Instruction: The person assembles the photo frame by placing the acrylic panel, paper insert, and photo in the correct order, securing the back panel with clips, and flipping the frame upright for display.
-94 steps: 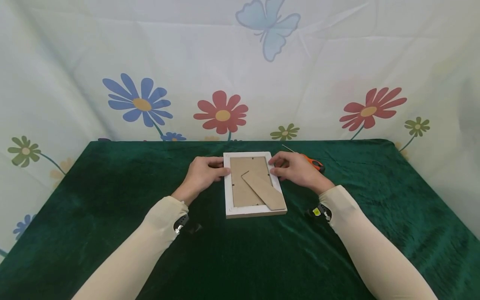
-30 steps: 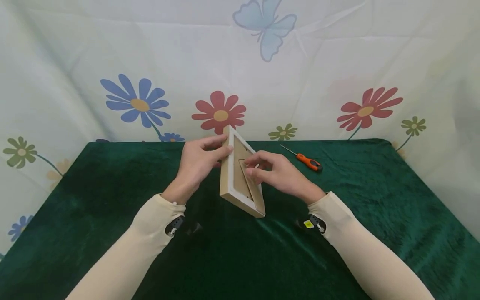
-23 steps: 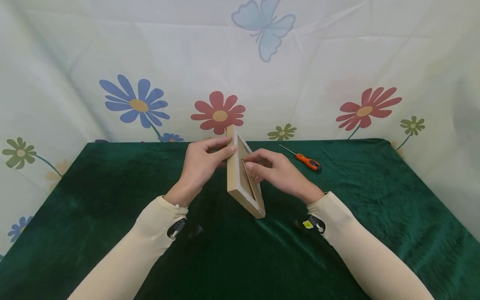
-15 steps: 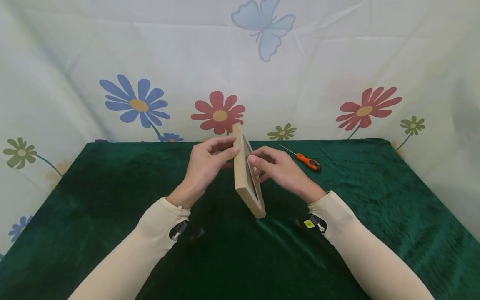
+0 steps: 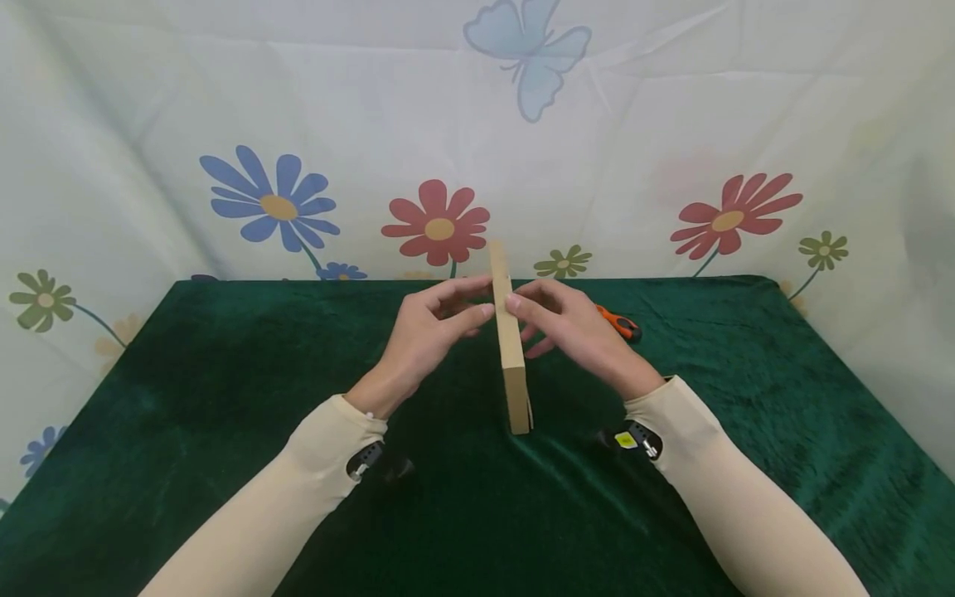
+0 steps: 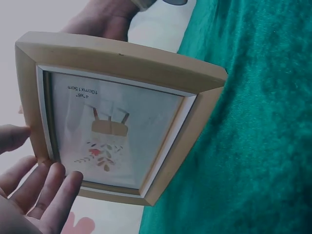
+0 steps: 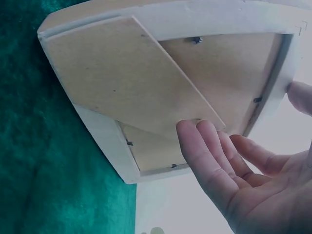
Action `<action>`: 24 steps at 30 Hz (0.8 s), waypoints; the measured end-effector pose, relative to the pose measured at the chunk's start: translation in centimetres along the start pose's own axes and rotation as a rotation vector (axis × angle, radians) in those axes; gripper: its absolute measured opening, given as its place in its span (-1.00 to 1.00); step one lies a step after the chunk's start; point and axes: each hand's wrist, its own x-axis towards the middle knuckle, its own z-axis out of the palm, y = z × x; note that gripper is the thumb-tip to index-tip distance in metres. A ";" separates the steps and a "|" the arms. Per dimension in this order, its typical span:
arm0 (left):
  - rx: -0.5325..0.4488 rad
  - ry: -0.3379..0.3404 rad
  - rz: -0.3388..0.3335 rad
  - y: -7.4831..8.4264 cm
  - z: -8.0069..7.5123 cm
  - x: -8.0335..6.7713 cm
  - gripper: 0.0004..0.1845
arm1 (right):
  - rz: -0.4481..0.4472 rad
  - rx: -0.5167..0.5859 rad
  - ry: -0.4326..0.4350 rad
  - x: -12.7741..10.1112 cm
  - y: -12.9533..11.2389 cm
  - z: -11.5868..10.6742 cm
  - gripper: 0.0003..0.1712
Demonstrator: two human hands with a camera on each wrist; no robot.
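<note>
A wooden picture frame (image 5: 510, 332) stands on its long side on the table, seen nearly edge-on in the head view. My left hand (image 5: 427, 332) holds it from the left, thumb and fingers at its rim. In the left wrist view the front shows a glazed printed insert (image 6: 109, 129) with a plant drawing and size text. My right hand (image 5: 576, 333) grips from the right, thumb on the upper edge. The right wrist view shows the white-bordered back with a brown easel stand (image 7: 112, 73) lying slantwise over the backing board (image 7: 222, 68); my right fingertips touch the stand's end.
A screwdriver with an orange and black handle (image 5: 619, 322) lies behind my right hand, its shaft hidden. Dark green velvet cloth (image 5: 224, 414) covers the table. A white curtain with printed flowers (image 5: 634, 149) hangs behind it.
The frame lay back up on the cloth, then was tilted up on its long side and turned until edge-on. My right hand moved from its rim to the stand and upper edge.
</note>
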 end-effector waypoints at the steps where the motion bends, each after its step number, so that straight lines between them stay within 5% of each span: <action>1: 0.006 -0.005 0.004 -0.1 0.0 0.0 -0.54 | -0.003 -0.003 0.001 0.0 -0.1 -0.1 -0.35; 6: 0.019 -0.002 -0.014 -0.7 0.3 0.0 -0.56 | -0.022 -0.002 0.010 -0.1 -0.1 -0.6 -0.33; 13: -0.042 0.021 -0.167 -2.2 0.9 -0.3 -0.56 | -0.068 -0.081 0.028 -0.3 -0.4 -1.6 -0.32; 24: -0.091 -0.076 -0.327 -4.0 2.2 -0.9 -0.46 | -0.077 -0.185 0.036 -0.8 -0.9 -2.5 -0.38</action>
